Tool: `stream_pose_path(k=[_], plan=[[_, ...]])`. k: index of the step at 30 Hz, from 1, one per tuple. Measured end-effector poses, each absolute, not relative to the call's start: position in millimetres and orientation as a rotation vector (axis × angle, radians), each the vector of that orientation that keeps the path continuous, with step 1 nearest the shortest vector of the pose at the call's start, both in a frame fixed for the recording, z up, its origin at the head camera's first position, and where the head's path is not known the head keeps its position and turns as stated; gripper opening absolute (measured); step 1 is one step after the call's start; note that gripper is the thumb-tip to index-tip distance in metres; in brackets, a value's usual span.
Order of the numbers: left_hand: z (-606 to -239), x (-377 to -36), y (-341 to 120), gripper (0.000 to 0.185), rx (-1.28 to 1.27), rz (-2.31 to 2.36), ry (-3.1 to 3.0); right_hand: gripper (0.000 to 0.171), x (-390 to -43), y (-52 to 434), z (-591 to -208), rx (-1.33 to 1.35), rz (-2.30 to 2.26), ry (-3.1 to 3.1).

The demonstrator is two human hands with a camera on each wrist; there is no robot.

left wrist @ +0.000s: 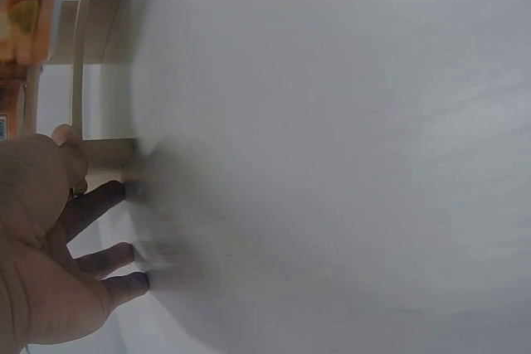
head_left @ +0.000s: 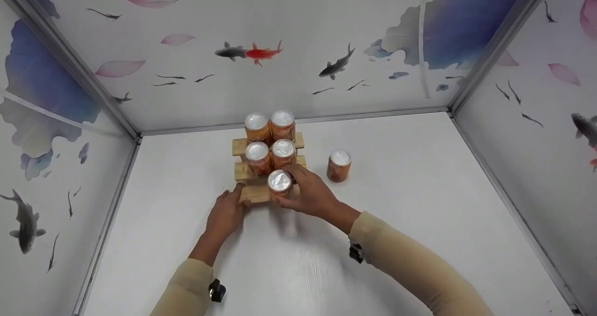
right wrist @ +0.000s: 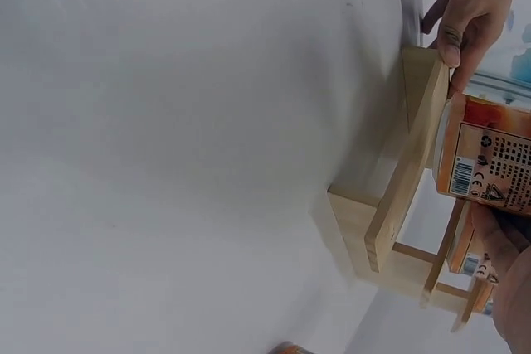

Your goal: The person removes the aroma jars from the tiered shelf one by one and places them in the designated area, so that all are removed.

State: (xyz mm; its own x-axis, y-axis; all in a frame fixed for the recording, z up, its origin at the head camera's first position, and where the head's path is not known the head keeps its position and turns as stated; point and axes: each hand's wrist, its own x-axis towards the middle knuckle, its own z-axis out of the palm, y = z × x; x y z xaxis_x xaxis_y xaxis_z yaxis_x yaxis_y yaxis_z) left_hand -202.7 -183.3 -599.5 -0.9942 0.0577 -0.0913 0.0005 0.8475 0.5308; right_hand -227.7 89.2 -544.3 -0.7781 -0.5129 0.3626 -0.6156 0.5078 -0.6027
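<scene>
A stepped wooden rack (head_left: 255, 194) stands on the white table. My right hand (head_left: 313, 194) grips an orange-labelled jar (head_left: 280, 182) with a pale lid at the right part of the rack's front step. That jar (right wrist: 485, 155) is upright, its label and barcode showing in the right wrist view; whether its base bears fully on the step I cannot tell. My left hand (head_left: 227, 213) pinches the left end of the front step between thumb and finger, and its other fingers (left wrist: 124, 288) reach down to the table. Two pairs of like jars (head_left: 257, 160) stand on the steps behind.
One more orange jar (head_left: 339, 167) stands alone on the table (head_left: 396, 190), right of the rack. Printed panels with fish and petals (head_left: 298, 87) wall the table at the back and both sides. The rear pair of jars (head_left: 283, 125) is close to the back panel.
</scene>
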Motion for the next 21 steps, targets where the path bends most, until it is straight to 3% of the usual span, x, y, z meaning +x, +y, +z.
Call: stream_pose_path(k=[21], plan=[[-601.1, -203.9, -185.3, 0.061, 0.025, 0.844, 2.905, 0.071, -229.8, 156.6, -548.9, 0.825, 1.1, -2.637]])
